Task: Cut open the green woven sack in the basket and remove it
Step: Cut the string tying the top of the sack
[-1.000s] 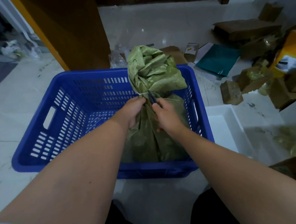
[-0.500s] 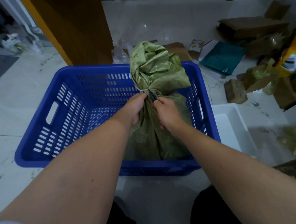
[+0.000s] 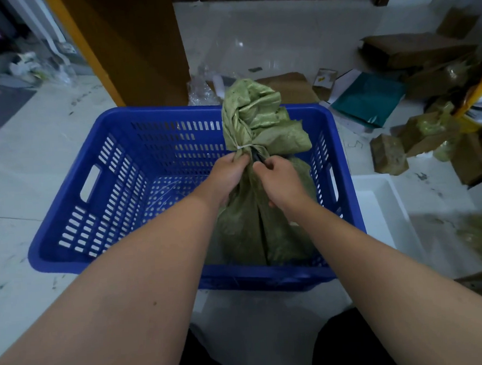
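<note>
A green woven sack (image 3: 262,125) stands upright in the right half of a blue slotted plastic basket (image 3: 116,172) on the floor. A white tie (image 3: 242,146) cinches its neck, and the bunched top flares out above. My left hand (image 3: 228,173) grips the sack's neck just below the tie. My right hand (image 3: 280,180) is closed around a small dark cutting tool (image 3: 256,155) whose tip rests against the neck beside the tie. Most of the tool is hidden in my fist.
A brown and yellow panel (image 3: 132,48) stands just behind the basket. A white tray (image 3: 381,219) lies to the basket's right. Cardboard boxes (image 3: 411,50), a teal folder (image 3: 366,99) and green scraps litter the floor at right.
The view shifted slightly. My right hand with the dark tool has stayed at the neck beside the tie, and my left hand has kept its grip on the sack.
</note>
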`<state>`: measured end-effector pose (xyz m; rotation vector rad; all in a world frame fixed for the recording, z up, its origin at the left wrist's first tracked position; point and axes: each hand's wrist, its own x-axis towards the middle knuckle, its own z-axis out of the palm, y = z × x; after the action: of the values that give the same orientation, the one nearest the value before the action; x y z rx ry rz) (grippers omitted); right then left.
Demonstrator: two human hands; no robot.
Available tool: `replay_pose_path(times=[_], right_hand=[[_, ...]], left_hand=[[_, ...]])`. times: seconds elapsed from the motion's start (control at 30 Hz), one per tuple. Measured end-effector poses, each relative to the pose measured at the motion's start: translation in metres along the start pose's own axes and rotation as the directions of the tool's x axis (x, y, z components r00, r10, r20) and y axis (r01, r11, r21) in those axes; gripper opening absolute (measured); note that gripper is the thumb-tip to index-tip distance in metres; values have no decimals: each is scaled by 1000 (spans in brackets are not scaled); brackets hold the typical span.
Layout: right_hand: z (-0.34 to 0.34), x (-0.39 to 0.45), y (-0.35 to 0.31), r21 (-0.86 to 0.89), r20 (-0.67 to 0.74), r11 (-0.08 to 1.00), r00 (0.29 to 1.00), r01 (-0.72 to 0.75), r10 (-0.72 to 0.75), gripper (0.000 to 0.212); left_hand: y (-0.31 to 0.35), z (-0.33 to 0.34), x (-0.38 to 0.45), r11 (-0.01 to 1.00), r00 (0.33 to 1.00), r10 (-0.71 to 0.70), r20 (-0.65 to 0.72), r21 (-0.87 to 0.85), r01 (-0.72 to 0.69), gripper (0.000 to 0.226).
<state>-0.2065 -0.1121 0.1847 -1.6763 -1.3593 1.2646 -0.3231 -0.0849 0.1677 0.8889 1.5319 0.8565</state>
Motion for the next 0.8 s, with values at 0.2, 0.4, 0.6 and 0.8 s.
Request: replay_pose_path(times=[0.2, 0.4, 0.6, 0.8], right_hand=[[-6, -2, -12, -152, -11, 988, 1000, 26, -28, 16], [-7, -5, -15, -250, -89, 965, 991, 78, -104, 14], [-8, -8, -14, -335, -105, 937, 984, 103, -146, 10], [-6, -9, -13, -371, -111, 919, 976, 132, -185, 8]], left_hand=[[3, -2, -7, 993, 995, -87, 49, -70, 90, 22], [3, -1, -1, 990, 998, -69, 1, -125, 69, 48], [2, 5, 1, 985, 996, -92, 4, -146, 91, 49], [6, 4, 2, 980, 992, -124, 20, -153, 126, 45]])
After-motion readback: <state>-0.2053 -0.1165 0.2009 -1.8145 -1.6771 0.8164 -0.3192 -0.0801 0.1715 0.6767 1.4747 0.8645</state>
